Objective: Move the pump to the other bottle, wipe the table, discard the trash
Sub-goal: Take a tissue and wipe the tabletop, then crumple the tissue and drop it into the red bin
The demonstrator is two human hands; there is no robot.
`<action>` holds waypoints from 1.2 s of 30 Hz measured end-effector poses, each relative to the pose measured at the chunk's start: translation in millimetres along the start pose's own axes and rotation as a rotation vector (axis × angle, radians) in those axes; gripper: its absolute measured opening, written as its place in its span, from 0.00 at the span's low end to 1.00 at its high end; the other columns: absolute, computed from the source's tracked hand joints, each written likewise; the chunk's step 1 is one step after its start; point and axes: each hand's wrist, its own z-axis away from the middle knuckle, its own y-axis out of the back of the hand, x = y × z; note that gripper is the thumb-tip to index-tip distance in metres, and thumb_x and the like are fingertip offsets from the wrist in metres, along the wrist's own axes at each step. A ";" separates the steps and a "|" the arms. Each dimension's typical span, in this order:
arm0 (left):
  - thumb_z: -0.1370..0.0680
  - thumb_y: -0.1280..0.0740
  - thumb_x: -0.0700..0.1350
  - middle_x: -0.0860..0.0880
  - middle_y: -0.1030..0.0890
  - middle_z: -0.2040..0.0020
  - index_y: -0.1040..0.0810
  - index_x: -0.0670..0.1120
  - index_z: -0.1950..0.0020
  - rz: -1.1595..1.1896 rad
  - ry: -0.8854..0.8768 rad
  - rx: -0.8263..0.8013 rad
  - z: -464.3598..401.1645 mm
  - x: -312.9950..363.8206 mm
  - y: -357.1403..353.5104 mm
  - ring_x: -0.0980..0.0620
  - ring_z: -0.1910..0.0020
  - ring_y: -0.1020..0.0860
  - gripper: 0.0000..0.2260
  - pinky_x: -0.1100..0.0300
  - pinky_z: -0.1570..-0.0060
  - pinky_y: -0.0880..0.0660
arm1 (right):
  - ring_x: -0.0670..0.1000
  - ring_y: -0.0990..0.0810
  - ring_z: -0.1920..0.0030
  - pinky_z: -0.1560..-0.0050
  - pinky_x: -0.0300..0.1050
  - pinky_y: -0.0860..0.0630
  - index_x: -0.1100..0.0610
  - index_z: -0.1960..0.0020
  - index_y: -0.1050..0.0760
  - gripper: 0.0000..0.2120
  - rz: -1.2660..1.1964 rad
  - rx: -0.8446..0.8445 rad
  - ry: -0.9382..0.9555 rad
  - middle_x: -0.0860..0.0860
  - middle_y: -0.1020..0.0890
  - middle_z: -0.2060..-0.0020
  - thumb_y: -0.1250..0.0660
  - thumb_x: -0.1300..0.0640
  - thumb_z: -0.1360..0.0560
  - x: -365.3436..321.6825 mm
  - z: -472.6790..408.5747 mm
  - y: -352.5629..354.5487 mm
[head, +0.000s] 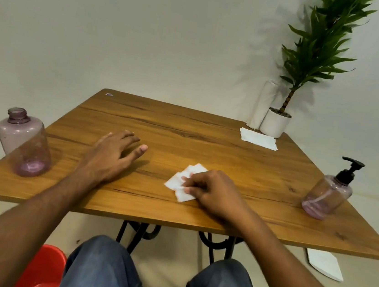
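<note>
On the wooden table (185,128), a purple bottle (326,196) at the right edge carries the black pump (349,171). Another purple bottle (24,143) stands at the left edge, its neck open with no cap. My right hand (211,189) presses a folded white tissue (184,183) flat on the tabletop near the front middle, fingers curled onto it. Palm down on the wood to the left lies my left hand (115,153), fingers spread, holding nothing.
A paper towel roll (263,103) and a potted plant (275,123) stand at the far right corner, with a loose white tissue sheet (258,138) before them. A red bin (45,268) sits on the floor by my left knee. White paper (324,263) lies on the floor at right.
</note>
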 end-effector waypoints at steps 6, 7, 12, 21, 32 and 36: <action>0.29 0.53 0.81 0.52 0.31 0.21 0.27 0.57 0.25 0.026 -0.059 -0.010 5.0 6.1 6.4 0.41 0.20 0.38 0.44 0.36 0.27 0.35 | 0.48 0.18 0.41 0.41 0.53 0.20 0.45 0.42 0.14 0.08 0.010 0.231 -0.339 0.44 0.15 0.38 0.28 0.51 0.20 88.1 4.3 41.2; 0.29 0.52 0.80 0.52 0.31 0.21 0.26 0.57 0.25 0.023 -0.058 -0.015 6.4 6.7 6.2 0.41 0.20 0.37 0.42 0.36 0.27 0.35 | 0.49 0.18 0.40 0.42 0.53 0.20 0.46 0.43 0.14 0.07 0.040 0.239 -0.348 0.44 0.15 0.37 0.28 0.51 0.20 90.3 4.8 40.5; 0.26 0.41 0.76 0.53 0.29 0.23 0.27 0.60 0.26 -0.009 -0.171 -0.071 9.7 9.9 8.7 0.44 0.22 0.34 0.33 0.35 0.29 0.30 | 0.44 0.18 0.47 0.50 0.48 0.21 0.44 0.42 0.14 0.08 0.041 0.148 -0.222 0.40 0.14 0.44 0.28 0.47 0.20 48.8 13.7 22.7; 0.16 0.34 0.47 0.56 0.20 0.32 0.22 0.52 0.28 0.477 -0.280 -0.047 28.6 80.6 8.7 0.57 0.32 0.23 0.16 0.50 0.31 0.24 | 0.51 0.12 0.53 0.55 0.48 0.13 0.58 0.40 0.17 0.11 -1.419 0.080 -0.320 0.54 0.11 0.50 0.34 0.65 0.19 -29.1 7.0 13.1; 0.24 0.23 0.50 0.55 0.14 0.50 0.11 0.50 0.48 0.261 -0.155 0.208 173.9 -6.0 107.8 0.55 0.47 0.16 0.07 0.53 0.47 0.19 | 0.38 0.15 0.54 0.54 0.32 0.22 0.54 0.48 0.13 0.05 -0.851 0.002 0.249 0.45 0.11 0.55 0.26 0.60 0.21 -147.8 10.3 -55.3; 0.24 0.28 0.60 0.58 0.17 0.56 0.12 0.58 0.51 -0.010 -0.045 0.245 240.7 -51.7 132.1 0.59 0.57 0.17 0.09 0.50 0.59 0.21 | 0.42 0.15 0.50 0.51 0.43 0.19 0.45 0.51 0.13 0.05 -0.668 -0.095 0.425 0.40 0.12 0.54 0.25 0.55 0.22 -208.3 19.1 -123.4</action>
